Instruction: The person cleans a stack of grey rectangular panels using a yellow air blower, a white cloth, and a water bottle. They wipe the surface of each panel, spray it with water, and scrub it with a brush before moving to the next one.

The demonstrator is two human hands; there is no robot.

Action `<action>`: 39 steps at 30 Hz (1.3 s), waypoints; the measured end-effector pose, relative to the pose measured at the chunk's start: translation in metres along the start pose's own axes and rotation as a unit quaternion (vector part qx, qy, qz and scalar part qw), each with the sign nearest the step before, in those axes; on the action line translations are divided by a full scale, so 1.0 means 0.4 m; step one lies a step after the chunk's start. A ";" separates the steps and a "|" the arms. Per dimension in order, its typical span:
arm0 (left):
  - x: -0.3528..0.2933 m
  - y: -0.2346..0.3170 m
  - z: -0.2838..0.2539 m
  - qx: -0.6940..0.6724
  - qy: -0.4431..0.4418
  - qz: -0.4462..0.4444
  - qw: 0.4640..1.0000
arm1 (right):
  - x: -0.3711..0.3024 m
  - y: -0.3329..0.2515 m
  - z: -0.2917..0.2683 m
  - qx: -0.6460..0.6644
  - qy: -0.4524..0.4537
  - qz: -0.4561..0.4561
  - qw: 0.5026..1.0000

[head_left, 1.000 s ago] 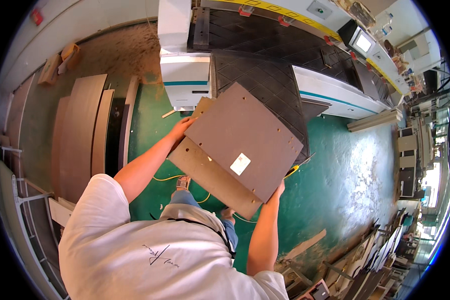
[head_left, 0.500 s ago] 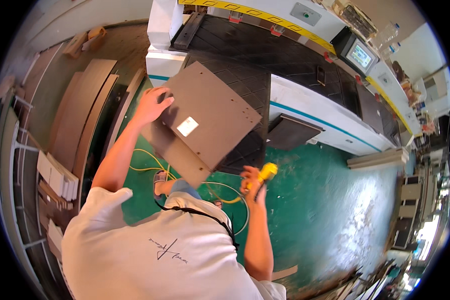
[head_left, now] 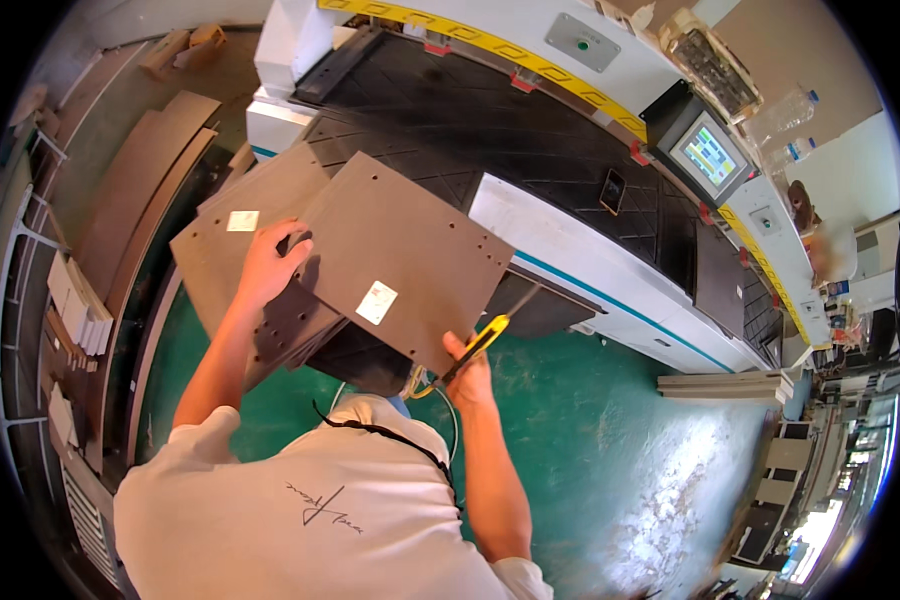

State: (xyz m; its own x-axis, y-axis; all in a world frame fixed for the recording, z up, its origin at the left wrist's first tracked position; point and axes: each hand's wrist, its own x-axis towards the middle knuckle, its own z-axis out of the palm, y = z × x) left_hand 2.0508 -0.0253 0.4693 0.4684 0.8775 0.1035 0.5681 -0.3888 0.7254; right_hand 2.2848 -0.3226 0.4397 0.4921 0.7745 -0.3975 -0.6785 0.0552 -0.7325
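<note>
Tall brown boards (head_left: 145, 180) lean at the left of the frame; left of centre, a stack of drilled panels (head_left: 275, 180) with a white label (head_left: 242, 221) lies partly under the left hand (head_left: 268, 268), whose fingers bend at the left edge of the brown drilled panel (head_left: 420, 225), thumb apart; whether they pinch it I cannot tell. That panel is at the centre of the frame, tilted, its label (head_left: 376, 302) facing up; the right hand (head_left: 470, 378) is closed around a yellow-handled screwdriver (head_left: 486, 337) at the panel's lower right edge, thumb against it, so the 2 hands probably steady opposite sides while the tool stays within the grasp, shaft out of the way; at upper right, a phone (head_left: 613, 190) lies on the black machine bed (head_left: 560, 150). Compared with 0.5 s ago, the right hand has come in from well apart to the panel; the labelled stack now shows at left.
</note>
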 end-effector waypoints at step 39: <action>0.547 0.347 1.000 0.260 -0.005 0.045 0.965 | 0.340 -0.686 -0.638 0.284 0.027 0.111 0.952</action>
State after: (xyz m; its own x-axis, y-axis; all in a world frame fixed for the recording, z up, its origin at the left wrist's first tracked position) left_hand 2.5029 0.0004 0.3202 0.5360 0.8322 0.1419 0.7867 -0.5533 0.2739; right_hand 2.6772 -0.3931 0.4456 0.3198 0.7739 -0.5466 -0.9467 0.2382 -0.2168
